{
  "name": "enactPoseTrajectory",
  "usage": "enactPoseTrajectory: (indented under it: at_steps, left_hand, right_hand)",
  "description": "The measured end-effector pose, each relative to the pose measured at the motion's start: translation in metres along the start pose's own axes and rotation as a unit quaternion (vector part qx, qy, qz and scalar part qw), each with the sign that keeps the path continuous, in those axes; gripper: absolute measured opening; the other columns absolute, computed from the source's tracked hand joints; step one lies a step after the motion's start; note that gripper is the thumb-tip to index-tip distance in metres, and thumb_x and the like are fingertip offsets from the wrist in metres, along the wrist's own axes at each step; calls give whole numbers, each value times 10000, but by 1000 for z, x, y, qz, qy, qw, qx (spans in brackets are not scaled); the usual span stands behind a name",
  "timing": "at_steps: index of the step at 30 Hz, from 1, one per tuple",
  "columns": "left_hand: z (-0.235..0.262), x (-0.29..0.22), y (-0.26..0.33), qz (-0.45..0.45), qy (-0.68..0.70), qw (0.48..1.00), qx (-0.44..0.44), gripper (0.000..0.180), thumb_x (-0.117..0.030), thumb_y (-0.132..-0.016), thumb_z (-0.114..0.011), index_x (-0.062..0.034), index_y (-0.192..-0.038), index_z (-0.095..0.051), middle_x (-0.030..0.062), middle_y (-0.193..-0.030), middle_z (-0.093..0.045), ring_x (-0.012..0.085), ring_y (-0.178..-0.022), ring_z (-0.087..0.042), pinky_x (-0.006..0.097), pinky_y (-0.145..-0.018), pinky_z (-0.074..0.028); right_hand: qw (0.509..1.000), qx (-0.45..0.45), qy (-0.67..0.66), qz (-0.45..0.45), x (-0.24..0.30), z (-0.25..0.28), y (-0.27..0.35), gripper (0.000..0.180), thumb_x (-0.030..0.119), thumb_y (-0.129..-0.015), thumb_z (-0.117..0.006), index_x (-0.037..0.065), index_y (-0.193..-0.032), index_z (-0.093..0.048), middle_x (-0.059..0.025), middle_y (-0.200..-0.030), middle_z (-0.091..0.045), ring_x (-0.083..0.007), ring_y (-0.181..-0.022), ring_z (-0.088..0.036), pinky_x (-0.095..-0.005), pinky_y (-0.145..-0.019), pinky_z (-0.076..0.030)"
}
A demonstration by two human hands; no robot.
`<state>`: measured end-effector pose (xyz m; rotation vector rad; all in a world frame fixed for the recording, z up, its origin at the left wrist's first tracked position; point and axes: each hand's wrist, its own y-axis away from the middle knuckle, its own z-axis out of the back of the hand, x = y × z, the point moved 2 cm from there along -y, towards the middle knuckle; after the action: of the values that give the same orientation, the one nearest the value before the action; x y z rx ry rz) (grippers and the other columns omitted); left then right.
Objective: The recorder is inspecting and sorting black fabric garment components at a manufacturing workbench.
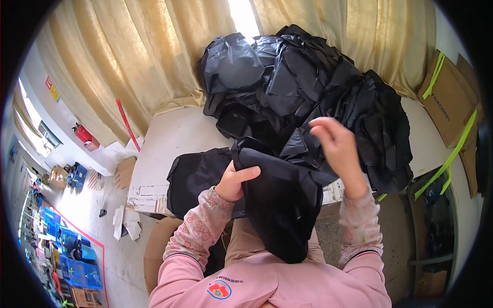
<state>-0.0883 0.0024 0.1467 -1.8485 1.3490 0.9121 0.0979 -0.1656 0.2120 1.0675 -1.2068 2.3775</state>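
Note:
My left hand [236, 180] grips a black cloth piece [280, 205], its thumb lying on top and the fingers hidden behind the fabric. The cloth hangs from the table's front edge down over my lap. My right hand [336, 149] is raised to the right of that piece, between it and the big heap, its fingers curled and nothing visible in them; whether thumb and fingertips touch is hard to make out. Another black cloth piece [192, 177] lies flat on the table, left of my left hand. Beyond both hands rises a large heap of black fabric pieces [298, 82].
The white table [169, 128] has a worn front edge. Cream curtains [138, 61] hang behind it. Flattened cardboard [447, 118] with yellow-green straps leans at the right. On the left floor are papers [127, 223], blue crates [82, 272] and a red fire extinguisher [84, 136] by the wall.

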Motion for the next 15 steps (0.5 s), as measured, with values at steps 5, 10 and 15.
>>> enactPoseTrajectory:
  at_steps: [5,10,15]
  left_hand:
    - [-9,-2,-4,-16,49,996,-67,239,-108,-859,-633,9,-1067,-627,105,-1017,-677,207,-915,-660,319,-812,-532]
    - [23,0,10,129,124,984,-1,283,-159,-887,-586,33,-1093,-613,148,-1072,-664,245,-968,-656,349,-852,-531]
    - [9,-6,12,109,231,967,13,445,-276,-909,-537,70,-1186,-570,213,-1187,-620,312,-1077,-619,406,-968,-476]
  right_hand:
    - [974,90,131,159,68,-21,34,603,115,-691,-769,60,-1251,-551,-162,-1170,-602,-340,-1053,-592,-373,-902,-486]
    - [955,204,-207,-65,-22,8,23,154,-9,-804,-676,-18,-957,-685,-55,-855,-696,-117,-794,-656,-225,-726,-500]
    - [979,-103,12,-174,-99,45,20,115,107,-892,-632,3,-891,-680,-19,-659,-630,-59,-537,-566,-197,-495,-454]
